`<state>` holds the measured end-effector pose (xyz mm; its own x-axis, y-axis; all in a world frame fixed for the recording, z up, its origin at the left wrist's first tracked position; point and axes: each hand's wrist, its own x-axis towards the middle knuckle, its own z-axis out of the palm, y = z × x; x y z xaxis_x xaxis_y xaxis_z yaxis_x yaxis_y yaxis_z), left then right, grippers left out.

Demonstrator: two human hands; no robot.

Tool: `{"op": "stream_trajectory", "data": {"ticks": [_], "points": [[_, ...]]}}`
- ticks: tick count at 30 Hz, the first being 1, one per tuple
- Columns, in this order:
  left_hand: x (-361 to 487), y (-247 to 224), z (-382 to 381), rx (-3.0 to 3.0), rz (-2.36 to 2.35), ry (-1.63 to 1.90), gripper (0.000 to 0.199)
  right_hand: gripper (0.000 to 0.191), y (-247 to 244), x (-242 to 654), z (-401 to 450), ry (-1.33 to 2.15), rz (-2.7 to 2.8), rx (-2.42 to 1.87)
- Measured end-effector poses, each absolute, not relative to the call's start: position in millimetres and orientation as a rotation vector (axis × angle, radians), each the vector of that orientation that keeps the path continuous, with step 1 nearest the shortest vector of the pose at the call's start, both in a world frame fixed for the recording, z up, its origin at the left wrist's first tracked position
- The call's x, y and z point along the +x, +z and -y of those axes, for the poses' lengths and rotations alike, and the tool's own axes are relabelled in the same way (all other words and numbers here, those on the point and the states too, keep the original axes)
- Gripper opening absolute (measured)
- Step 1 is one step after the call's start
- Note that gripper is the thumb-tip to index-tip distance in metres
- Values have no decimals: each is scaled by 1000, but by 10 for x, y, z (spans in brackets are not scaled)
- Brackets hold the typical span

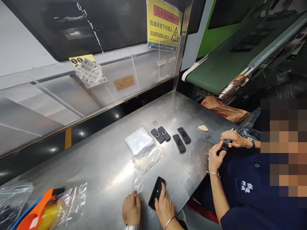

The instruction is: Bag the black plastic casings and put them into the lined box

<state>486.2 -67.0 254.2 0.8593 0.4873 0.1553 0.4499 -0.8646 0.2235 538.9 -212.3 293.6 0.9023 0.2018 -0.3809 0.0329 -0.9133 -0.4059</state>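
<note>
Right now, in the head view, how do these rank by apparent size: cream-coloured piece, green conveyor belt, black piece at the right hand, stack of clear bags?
1. Green conveyor belt
2. Stack of clear bags
3. Black piece at the right hand
4. Cream-coloured piece

The case (154, 195) and the pieces (179, 143) are coloured black, the pieces each marked with a ring pattern. The table (100, 159) is tinted silver-grey. The yellow sign (164, 27) is banded in red and lettered in black. The belt (216, 70) is coloured green. The navy shirt (240, 204) is lettered in white; the brown bag (223, 108) is printed in red.
</note>
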Motion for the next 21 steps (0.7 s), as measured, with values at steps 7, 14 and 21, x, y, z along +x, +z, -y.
{"op": "stream_trajectory", "data": {"ticks": [7, 14, 21], "points": [[4998, 2701, 843, 2704, -885, -16, 27, 40, 2936, 5448, 2364, 527, 181, -2654], [5153, 2780, 1050, 2689, -858, -65, 27, 16, 2948, 5535, 2758, 508, 242, -2514], [5199, 2775, 1138, 2651, -887, -117, 28, 28, 3039, 5480, 2921, 492, 197, -2212]]}}
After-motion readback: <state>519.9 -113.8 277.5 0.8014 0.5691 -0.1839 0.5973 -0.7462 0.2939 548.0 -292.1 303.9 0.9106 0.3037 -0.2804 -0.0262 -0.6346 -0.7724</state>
